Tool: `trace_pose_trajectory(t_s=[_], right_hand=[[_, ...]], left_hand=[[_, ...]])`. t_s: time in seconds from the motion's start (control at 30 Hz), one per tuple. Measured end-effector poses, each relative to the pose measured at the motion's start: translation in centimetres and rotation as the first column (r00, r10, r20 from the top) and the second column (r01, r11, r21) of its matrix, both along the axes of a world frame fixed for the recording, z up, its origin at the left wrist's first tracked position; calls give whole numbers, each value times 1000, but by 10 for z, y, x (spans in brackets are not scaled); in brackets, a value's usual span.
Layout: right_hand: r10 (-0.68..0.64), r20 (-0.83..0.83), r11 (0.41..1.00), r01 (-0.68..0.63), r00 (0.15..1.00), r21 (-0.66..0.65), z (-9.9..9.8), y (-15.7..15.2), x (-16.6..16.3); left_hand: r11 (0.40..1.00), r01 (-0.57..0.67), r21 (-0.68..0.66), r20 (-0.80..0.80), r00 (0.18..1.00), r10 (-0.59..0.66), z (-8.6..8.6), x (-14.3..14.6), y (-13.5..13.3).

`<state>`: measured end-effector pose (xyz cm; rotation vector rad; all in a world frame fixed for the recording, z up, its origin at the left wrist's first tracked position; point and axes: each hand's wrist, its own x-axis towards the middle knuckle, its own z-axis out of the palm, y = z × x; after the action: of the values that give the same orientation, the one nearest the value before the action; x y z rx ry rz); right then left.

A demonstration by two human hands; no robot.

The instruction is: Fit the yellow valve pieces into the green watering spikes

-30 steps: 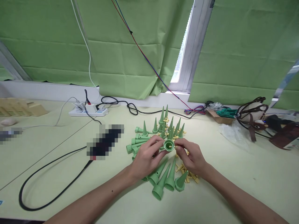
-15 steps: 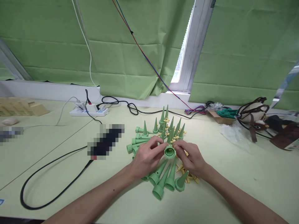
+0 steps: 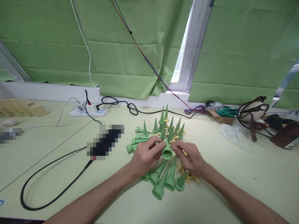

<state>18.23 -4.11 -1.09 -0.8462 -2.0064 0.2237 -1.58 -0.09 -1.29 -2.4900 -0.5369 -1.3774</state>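
Observation:
A green plastic cone (image 3: 167,151) with a wide round mouth is held between both hands above the pale green table (image 3: 233,174). My left hand (image 3: 145,157) grips its left side with closed fingers. My right hand (image 3: 189,158) pinches its right side, perhaps with a small yellow piece I cannot make out. Several more green cones (image 3: 163,180) lie in a pile just below the hands. Others stand upright (image 3: 169,124) behind them. Small yellow connector pieces (image 3: 190,177) are scattered under my right hand.
A thick black cable (image 3: 46,183) loops at the left near a blurred dark object (image 3: 105,141). A white power strip (image 3: 88,110) sits at the back by green curtains. A brown bag (image 3: 254,118), plastic wrap and a small box lie at the right.
The held cone has tilted: its open mouth, facing the camera a second ago, has dropped lower and turned downward. Both hands have come slightly toward me with it.

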Motion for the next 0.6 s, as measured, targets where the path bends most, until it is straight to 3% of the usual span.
trace_pose_trajectory(t_s=[0.6], right_hand=[[46,7,998,-45,999,-44,2,0,1]], left_hand=[[995,-52,83,2,999,52,4,-2,1]])
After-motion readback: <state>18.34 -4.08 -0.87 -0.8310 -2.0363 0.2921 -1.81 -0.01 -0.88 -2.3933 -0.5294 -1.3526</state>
